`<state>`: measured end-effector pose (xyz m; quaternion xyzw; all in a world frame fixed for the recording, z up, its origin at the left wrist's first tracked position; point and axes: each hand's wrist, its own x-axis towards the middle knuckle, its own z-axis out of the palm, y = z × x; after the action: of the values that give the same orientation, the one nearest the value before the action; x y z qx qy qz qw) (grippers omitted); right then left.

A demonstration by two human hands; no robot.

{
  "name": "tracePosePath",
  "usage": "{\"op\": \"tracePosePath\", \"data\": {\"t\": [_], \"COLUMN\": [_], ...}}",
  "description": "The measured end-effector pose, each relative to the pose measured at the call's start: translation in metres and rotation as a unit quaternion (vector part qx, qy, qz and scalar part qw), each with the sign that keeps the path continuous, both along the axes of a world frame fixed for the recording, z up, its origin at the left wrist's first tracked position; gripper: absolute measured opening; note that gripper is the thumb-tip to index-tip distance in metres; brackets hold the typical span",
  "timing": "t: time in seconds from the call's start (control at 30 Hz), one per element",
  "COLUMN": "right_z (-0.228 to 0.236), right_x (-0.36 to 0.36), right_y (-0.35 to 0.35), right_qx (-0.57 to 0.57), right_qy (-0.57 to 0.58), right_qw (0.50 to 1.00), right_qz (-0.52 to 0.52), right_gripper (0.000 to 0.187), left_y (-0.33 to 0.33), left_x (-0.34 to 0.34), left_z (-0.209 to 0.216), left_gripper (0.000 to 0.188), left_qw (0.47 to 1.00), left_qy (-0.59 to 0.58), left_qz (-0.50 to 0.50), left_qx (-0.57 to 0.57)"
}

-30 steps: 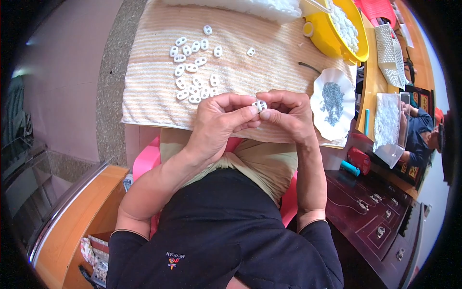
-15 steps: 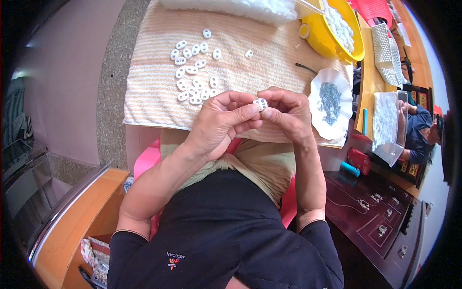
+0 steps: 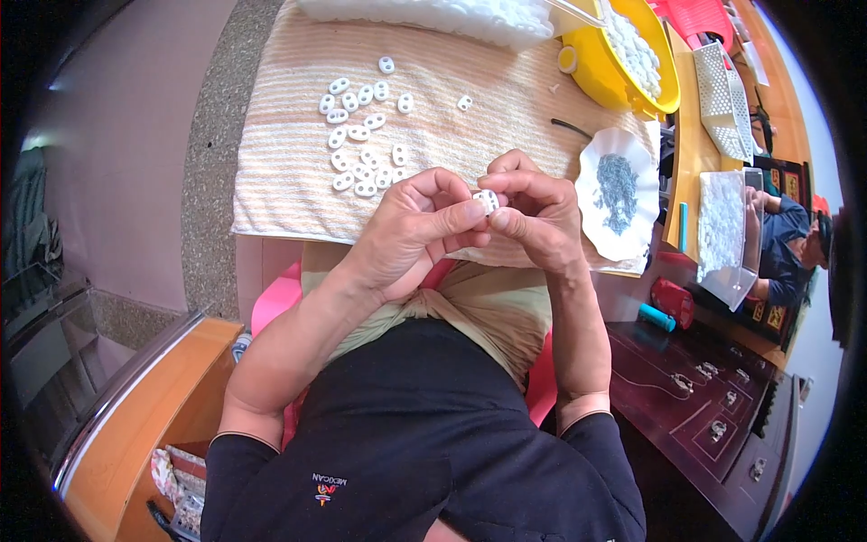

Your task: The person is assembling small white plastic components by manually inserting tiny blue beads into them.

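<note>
Above the near edge of a striped towel, my left hand [image 3: 420, 221] pinches a small white plastic piece with dark holes [image 3: 488, 200] between thumb and fingers. From the other side, my right hand [image 3: 540, 212] grips the same piece with thumb and forefinger. The fingers hide part of it. Many white oval pieces with two dark holes each [image 3: 358, 133] lie scattered on the towel, left of and beyond my hands. One smaller white piece [image 3: 465, 103] lies apart from them. To the right, a white fluted dish [image 3: 591, 210] holds a heap of tiny dark bits [image 3: 618, 188], too small to name.
A clear tub of white parts [image 3: 433, 25] stands at the towel's far edge. Right of it is a yellow basin [image 3: 582, 77] with more white pieces. A thin black strip [image 3: 571, 127] lies near the dish. At far right, another person [image 3: 784, 244] handles a clear box [image 3: 722, 235].
My right fingers have lifted and curled a little over the white piece, which has turned slightly. The scattered pieces on the towel lie as before.
</note>
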<state>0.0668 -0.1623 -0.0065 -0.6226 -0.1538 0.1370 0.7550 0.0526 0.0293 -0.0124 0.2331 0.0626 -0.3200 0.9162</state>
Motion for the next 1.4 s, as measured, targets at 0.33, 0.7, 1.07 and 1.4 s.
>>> {"op": "tracePosePath", "data": {"t": [0.33,0.7,1.07,1.4], "right_z": [0.009,0.015,0.018,0.016], "right_x": [-0.006,-0.008,-0.008,-0.006], "right_y": [0.005,0.004,0.003,0.000], "right_qx": [-0.007,-0.056,-0.087,-0.003], "right_qy": [0.004,-0.059,-0.081,0.028], "right_qw": [1.000,0.997,0.993,0.999], "right_qz": [-0.012,-0.013,0.001,0.031], "right_gripper": [0.025,0.027,0.029,0.017], "left_y": [-0.002,0.000,-0.004,-0.002], "left_x": [-0.006,-0.007,-0.006,-0.005], "left_z": [-0.001,0.002,0.004,-0.003], "left_gripper": [0.006,0.007,0.006,0.007], "left_qw": [1.000,1.000,1.000,1.000], "left_qy": [-0.008,-0.018,-0.023,-0.004], "left_qz": [0.010,-0.005,-0.010,-0.021], "left_qx": [0.009,-0.008,-0.019,-0.009]}}
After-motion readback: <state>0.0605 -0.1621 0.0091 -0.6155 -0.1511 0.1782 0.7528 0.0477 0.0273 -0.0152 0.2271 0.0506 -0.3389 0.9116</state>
